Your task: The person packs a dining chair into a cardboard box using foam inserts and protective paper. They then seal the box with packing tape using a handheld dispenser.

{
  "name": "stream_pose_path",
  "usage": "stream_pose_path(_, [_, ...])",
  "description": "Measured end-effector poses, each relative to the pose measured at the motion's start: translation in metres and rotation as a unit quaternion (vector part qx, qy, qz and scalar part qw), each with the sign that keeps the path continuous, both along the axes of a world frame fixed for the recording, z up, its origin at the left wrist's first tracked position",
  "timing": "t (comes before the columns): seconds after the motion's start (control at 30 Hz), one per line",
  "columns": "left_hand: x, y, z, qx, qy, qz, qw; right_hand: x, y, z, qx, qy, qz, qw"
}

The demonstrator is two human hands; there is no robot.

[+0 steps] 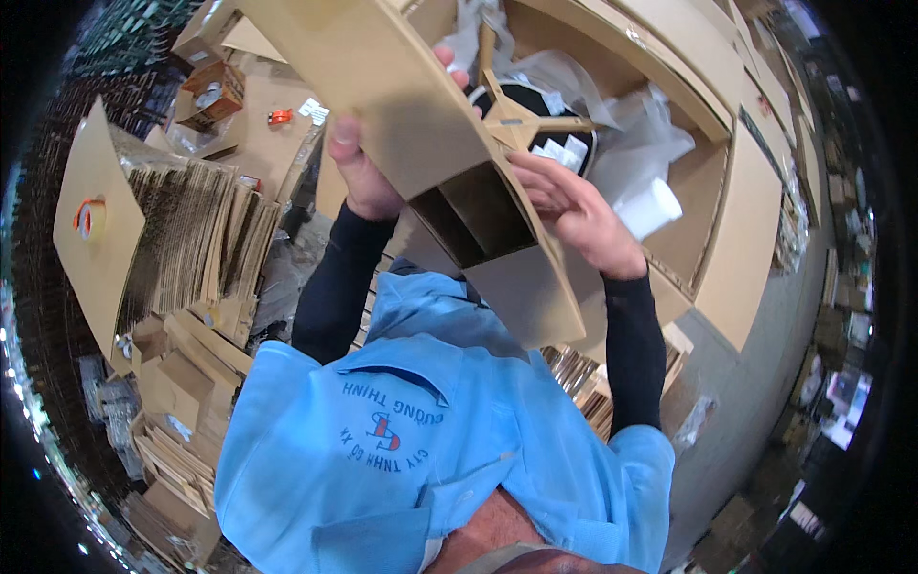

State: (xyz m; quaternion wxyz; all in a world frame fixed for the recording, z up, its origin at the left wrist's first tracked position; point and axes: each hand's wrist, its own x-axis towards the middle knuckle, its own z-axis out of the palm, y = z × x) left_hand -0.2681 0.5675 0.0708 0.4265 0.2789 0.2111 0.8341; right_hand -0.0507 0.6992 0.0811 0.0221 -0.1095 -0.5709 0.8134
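Note:
Raised in front of my chest is a folded cardboard piece [397, 115], a long flat panel with a square hollow at its near end. My left hand [363, 177] grips its left side, the thumb on the face and the fingertips round the far edge. Against its right edge lies my right hand [579, 210], fingers stretched out and fairly flat. Beyond the piece stands a large open carton [703, 206]. Inside it are a wooden leg frame [521, 124] over a round black part, cloudy plastic wrap [650, 134] and a white roll [650, 209]. The cardboard hides part of the carton.
On the left, several flat cardboard sheets [196, 225] stand in a stack, and a tape roll [91, 220] rests on a tilted board. Farther back are a small open box [210, 96] and an orange tape item [279, 117]. Cardboard scraps [182, 392] lie at lower left.

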Motion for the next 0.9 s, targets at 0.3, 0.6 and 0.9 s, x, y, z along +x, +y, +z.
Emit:
stream_pose_path(0.3, [0.020, 0.071, 0.011, 0.098, 0.032, -0.201, 0.974, 0.022, -0.041, -0.084, -0.381, 0.116, -0.044, 0.916])
stream_pose_path(0.6, [0.032, 0.019, -0.011, -0.159, 0.036, -0.293, 0.942, 0.047, -0.029, -0.076, -0.310, 0.117, -0.165, 0.929])
stream_pose_path(0.9, [0.047, 0.047, 0.018, -0.148, 0.133, -0.232, 0.952, 0.024, -0.061, 0.000, -0.393, 0.104, -0.136, 0.904])
